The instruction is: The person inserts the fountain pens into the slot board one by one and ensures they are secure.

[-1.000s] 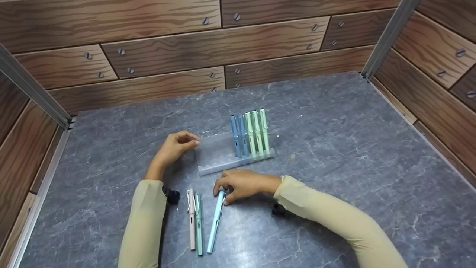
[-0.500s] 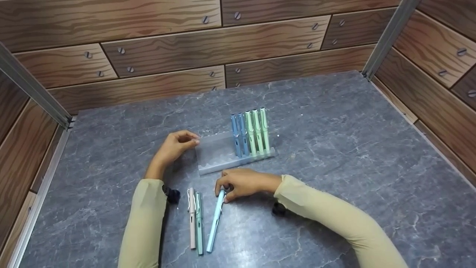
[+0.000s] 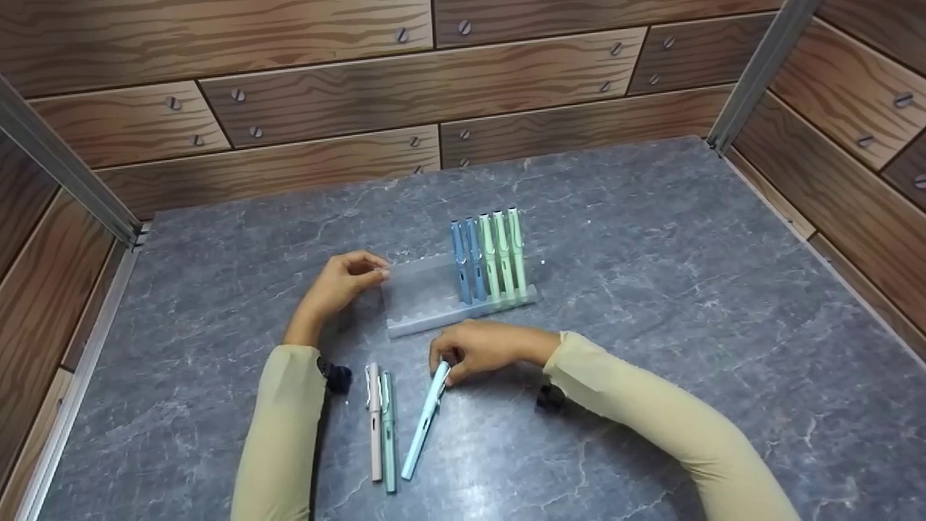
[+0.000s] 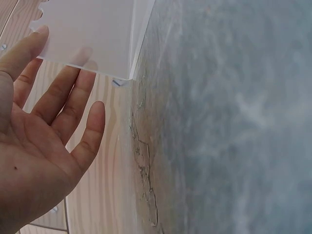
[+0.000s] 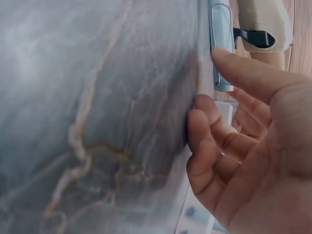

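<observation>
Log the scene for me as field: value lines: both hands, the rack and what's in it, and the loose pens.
Left hand: pinches the left edge of the translucent pen rack
Right hand: pinches the light blue pen near its clip end
Racked pens: two blue pens left of three light green pens, all on the rack's right part
Loose pens: pinkish-grey pen and teal pen, side by side on the marbled table
Light blue pen's lower end: contact with table unclear

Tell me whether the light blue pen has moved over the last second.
Yes. In the head view, the light blue pen has shifted slightly toward the clear rack, its clip end swinging right, away from the resting teal pen.
</observation>
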A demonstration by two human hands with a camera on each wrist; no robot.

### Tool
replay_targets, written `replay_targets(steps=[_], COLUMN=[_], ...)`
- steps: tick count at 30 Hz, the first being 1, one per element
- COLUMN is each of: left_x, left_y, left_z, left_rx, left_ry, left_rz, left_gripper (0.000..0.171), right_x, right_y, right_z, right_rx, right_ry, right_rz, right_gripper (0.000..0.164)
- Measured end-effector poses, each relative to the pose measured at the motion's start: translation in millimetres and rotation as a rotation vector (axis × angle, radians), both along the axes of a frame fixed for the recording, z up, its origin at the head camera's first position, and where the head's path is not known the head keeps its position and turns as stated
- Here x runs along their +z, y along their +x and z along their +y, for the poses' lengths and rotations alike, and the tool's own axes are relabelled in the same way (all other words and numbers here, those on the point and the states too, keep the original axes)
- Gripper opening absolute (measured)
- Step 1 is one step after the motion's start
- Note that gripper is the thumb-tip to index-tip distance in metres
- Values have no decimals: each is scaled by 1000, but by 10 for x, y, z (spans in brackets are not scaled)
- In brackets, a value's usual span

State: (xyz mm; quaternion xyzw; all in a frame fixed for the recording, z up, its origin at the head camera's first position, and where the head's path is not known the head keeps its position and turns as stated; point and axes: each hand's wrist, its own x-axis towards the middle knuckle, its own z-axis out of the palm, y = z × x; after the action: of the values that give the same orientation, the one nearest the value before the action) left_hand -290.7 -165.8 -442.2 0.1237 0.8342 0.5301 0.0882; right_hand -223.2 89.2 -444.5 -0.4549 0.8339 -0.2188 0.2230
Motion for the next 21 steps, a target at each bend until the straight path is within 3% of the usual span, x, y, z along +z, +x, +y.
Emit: replay_targets(steps=[10, 21], left_x=[-40, -36], left_y=[-25, -41], left_z=[-9, -13], left_rx=[2, -3], left_ry=[27, 11], left_rz=[-24, -37], left_gripper=[25, 30], right_x=[65, 138], right_y=[9, -5], right_z=[81, 179], right_rx=[-100, -144], right_ry=[-63, -154], right_rz=[-249, -317], right_gripper=[17, 17])
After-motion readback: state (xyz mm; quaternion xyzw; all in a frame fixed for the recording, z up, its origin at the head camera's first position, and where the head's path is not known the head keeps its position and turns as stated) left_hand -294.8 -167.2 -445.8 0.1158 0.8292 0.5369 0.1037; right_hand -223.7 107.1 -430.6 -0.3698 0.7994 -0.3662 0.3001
